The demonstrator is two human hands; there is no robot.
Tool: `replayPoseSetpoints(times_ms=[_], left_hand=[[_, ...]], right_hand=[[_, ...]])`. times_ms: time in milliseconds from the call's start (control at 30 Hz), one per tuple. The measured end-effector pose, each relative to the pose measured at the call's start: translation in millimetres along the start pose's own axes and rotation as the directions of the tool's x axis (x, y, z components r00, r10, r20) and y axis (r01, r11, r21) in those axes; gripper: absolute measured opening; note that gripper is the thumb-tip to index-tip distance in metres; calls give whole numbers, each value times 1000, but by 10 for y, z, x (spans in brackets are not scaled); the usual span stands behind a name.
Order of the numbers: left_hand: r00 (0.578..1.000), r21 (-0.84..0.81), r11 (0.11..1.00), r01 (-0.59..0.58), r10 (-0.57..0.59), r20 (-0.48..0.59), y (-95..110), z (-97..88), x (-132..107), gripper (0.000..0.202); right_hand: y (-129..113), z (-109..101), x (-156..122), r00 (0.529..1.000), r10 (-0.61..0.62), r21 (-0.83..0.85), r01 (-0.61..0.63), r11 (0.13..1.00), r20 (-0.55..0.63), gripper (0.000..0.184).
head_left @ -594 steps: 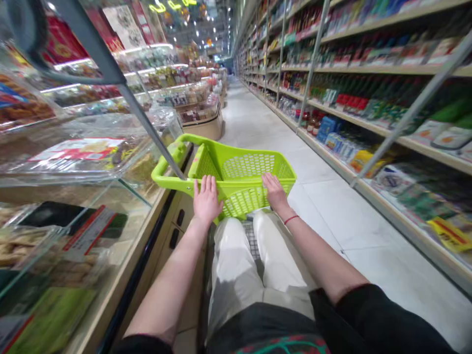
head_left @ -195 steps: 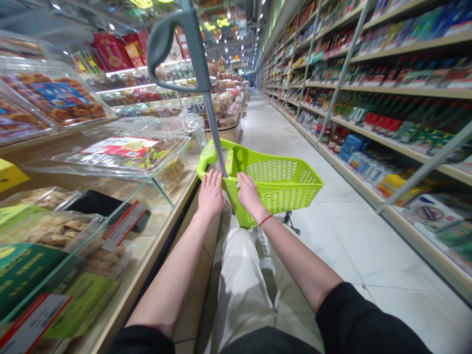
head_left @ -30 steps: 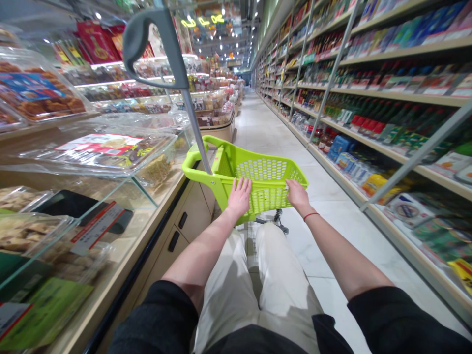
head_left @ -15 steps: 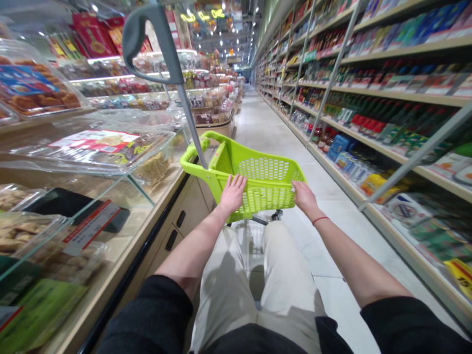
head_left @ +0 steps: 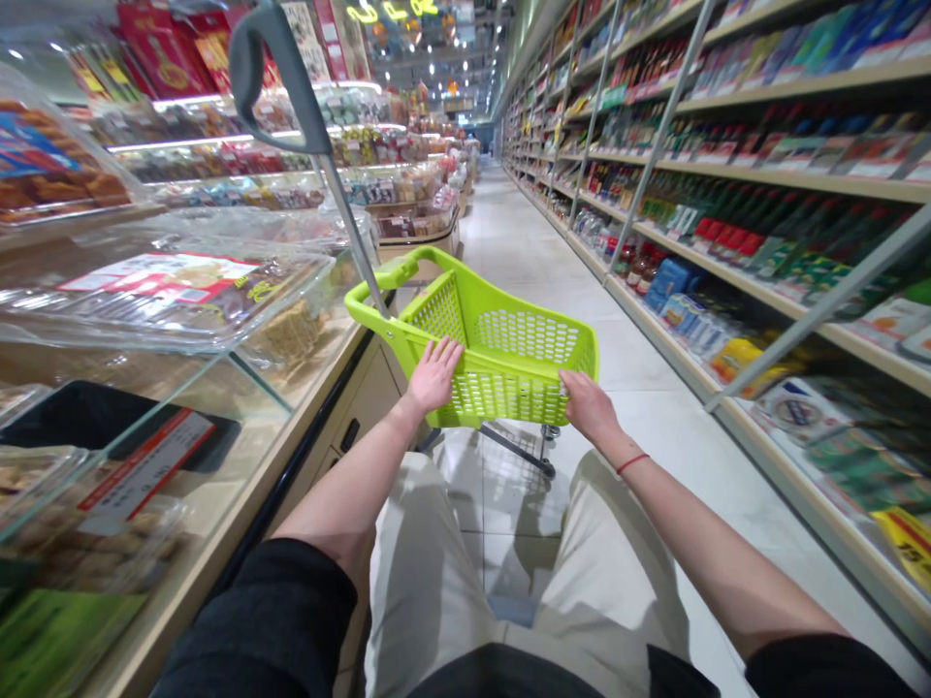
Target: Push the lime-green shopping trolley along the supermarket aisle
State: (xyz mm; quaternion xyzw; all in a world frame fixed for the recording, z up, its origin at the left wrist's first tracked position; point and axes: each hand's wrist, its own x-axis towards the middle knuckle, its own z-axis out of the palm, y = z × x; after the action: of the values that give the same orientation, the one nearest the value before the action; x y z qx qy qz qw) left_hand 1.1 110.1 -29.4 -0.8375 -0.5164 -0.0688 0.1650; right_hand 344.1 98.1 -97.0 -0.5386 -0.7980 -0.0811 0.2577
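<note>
Head camera, from the left: a pale wooden counter (head_left: 240, 504) with a dark rail (head_left: 295, 456) closes off that side, stacked with glossy clear plastic boxes (head_left: 167, 291); a red-and-white price label (head_left: 149, 470) on its glass is too blurred to read. A grey handle (head_left: 302, 92) on a slim metal pole (head_left: 356, 233) leans up and left from a lime-green cart (head_left: 501, 361) of smooth, slotted plastic — it stands ahead of the person's knees, back end close by the counter's edge; whether they touch cannot be told. The left hand (head_left: 436, 373) lies loose, fingers stretched out over the near rim. Below, a small wheel (head_left: 547, 470) stands on shiny pale floor tiles (head_left: 501, 553). The right hand (head_left: 588, 405), a red cord (head_left: 632, 463) at its wrist, has its fingers curled, grasping the near side by the front corner. Beyond, the aisle (head_left: 480, 228) leaves room to move — floor shows between the cart and long shelves (head_left: 800, 179) packed with bottles, boxes and packets; a low yellow tag (head_left: 902, 543) shows "15".
</note>
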Motion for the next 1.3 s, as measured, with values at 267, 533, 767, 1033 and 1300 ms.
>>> replayPoseSetpoints(times_ms=[267, 533, 767, 1033, 1300], left_hand=[[998, -33, 999, -25, 23, -65, -301, 116, 41, 73], [999, -50, 998, -31, 30, -26, 239, 123, 22, 76], [993, -197, 975, -102, 89, -75, 836, 200, -248, 72], [994, -186, 977, -103, 97, -44, 509, 117, -362, 71], [990, -165, 977, -139, 143, 15, 267, 33, -277, 66]], right_hand=[[-42, 30, -214, 960, -273, 126, 278, 952, -57, 82], [-634, 203, -190, 964, -255, 221, 264, 939, -70, 80], [-1070, 287, -125, 956, -279, 284, 294, 913, -92, 78], [-1019, 192, -135, 890, -454, 293, 447, 845, -50, 73], [-416, 161, -113, 875, -485, 228, 472, 852, 0, 76]])
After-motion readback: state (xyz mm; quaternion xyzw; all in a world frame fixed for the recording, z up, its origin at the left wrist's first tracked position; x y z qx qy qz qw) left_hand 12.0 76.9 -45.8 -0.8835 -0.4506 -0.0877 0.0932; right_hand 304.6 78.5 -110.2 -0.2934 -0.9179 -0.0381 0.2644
